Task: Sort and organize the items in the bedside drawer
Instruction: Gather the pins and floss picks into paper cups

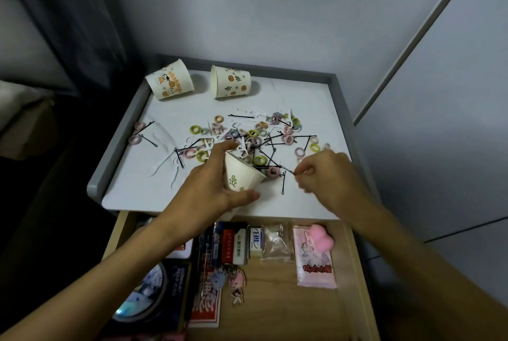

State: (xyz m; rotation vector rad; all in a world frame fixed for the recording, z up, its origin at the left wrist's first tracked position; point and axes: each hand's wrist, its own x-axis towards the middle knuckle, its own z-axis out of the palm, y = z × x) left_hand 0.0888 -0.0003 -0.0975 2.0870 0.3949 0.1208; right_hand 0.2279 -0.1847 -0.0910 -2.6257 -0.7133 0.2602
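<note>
Left hand (pixel 209 184) wraps the white leaf-printed paper cup (pixel 242 175), tipped toward the clutter on the grey-rimmed white nightstand top (pixel 316 93). Right hand (pixel 327 173) pinches a thin black bobby pin (pixel 286 171) near its rim. Smart play, I'd say: feed it in end-first with the cup steady.

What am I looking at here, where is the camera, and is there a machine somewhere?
No machine: these are a person's two bare hands, filmed by one camera worn on the head, looking down. The left hand grips a tilted paper cup; the right hand pinches a black hairpin beside it. On the white tabletop lie scattered hair ties, more hairpins and white floss picks, with two more cups tipped over at the back. Below, the open drawer holds small boxes and a pink packet.
</note>
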